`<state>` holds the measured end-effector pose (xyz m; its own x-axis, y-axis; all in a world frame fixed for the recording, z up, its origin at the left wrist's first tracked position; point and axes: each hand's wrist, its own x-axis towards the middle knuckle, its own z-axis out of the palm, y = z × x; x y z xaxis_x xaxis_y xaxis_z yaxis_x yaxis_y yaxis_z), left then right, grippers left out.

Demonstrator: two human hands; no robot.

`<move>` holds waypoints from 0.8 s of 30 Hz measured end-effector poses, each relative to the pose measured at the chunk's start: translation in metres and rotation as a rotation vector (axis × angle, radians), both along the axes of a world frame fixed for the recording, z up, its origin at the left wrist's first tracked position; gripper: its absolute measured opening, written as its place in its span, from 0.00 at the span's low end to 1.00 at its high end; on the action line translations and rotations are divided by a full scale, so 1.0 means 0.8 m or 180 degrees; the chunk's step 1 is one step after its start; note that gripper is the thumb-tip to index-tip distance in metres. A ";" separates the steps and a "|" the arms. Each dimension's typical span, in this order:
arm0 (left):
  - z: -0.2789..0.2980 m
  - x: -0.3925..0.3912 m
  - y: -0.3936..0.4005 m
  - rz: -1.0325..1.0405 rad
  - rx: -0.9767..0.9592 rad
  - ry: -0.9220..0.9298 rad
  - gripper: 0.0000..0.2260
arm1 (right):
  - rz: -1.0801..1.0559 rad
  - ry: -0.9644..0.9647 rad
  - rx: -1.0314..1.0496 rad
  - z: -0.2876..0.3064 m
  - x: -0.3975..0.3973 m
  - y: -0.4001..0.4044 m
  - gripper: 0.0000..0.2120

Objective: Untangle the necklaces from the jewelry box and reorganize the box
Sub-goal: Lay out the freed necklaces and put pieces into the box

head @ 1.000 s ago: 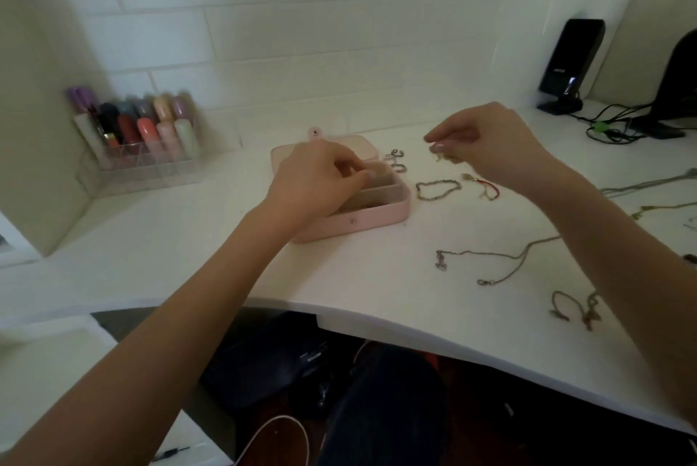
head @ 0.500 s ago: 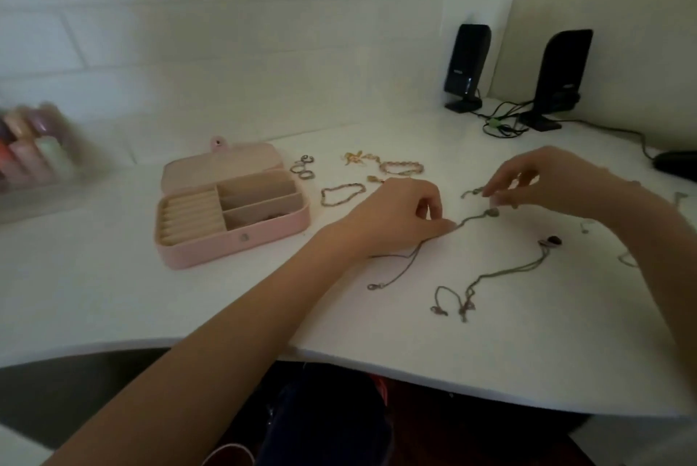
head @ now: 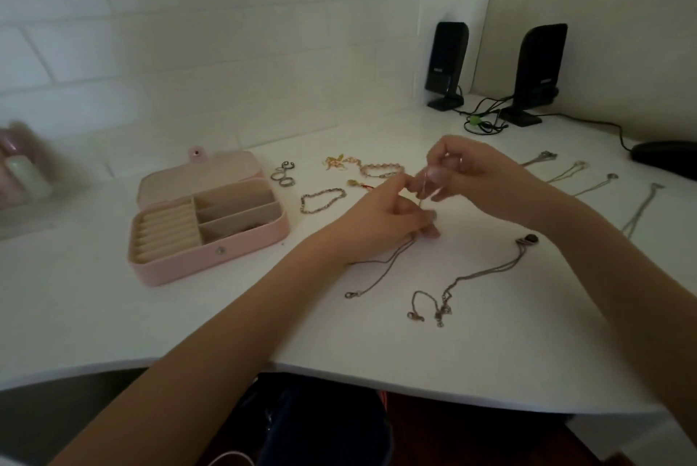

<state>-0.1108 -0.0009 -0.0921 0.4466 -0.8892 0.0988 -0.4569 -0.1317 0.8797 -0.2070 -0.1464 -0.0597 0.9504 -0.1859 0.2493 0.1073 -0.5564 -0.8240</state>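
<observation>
Meanwhile both hands — left hand (head: pixel 381 220), right hand (head: pixel 479 179) — pinch thin necklace (head: pixel 381 269); speaker (head: pixel 447 62) logo unreadable.

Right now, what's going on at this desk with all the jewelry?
A person sits at a white desk, working on a thin chain necklace. The left hand and right hand both pinch it just above the desk, while its clasp end trails on the surface. The pink jewelry box lies open to the left, nearly emptied. Another necklace, a bracelet and rings lie spread out around the hands.
</observation>
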 end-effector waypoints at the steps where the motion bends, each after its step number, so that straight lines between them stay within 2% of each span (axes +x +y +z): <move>1: 0.003 0.002 0.005 -0.0028 -0.0118 0.0212 0.09 | -0.0002 -0.0160 0.0430 0.004 0.002 0.009 0.03; 2: 0.007 0.006 0.013 -0.0050 -0.0252 0.0406 0.06 | -0.0028 -0.0319 0.0929 0.009 0.004 0.017 0.02; 5: 0.016 0.024 0.044 0.0071 -0.0338 0.0604 0.11 | -0.0005 -0.0608 0.2442 0.027 0.011 0.034 0.06; 7: 0.022 0.037 0.072 0.0211 -0.0318 0.0684 0.12 | 0.0120 -0.0608 0.2814 0.037 0.022 0.044 0.07; 9: 0.030 0.050 0.102 0.0300 -0.0312 0.0675 0.12 | 0.0099 -0.0490 0.2478 0.044 0.039 0.061 0.05; 12: 0.051 0.071 0.149 0.0546 -0.0313 0.0595 0.10 | 0.0092 -0.0512 0.1235 0.059 0.074 0.096 0.02; 15: 0.073 0.085 0.187 0.0756 -0.0709 0.0698 0.07 | 0.0283 -0.0725 0.0082 0.083 0.110 0.141 0.04; 18: 0.087 0.093 0.202 0.0780 -0.1286 0.1059 0.08 | 0.0413 -0.0949 -0.0159 0.098 0.140 0.173 0.05; 24: 0.117 0.105 0.205 0.0661 -0.1508 0.0889 0.09 | 0.0525 -0.0997 -0.0303 0.094 0.176 0.201 0.03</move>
<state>-0.0267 0.1629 0.0015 0.6731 -0.6679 0.3176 -0.2061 0.2431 0.9479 -0.0664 0.0146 0.0154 0.8404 0.0016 0.5420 0.4410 -0.5833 -0.6821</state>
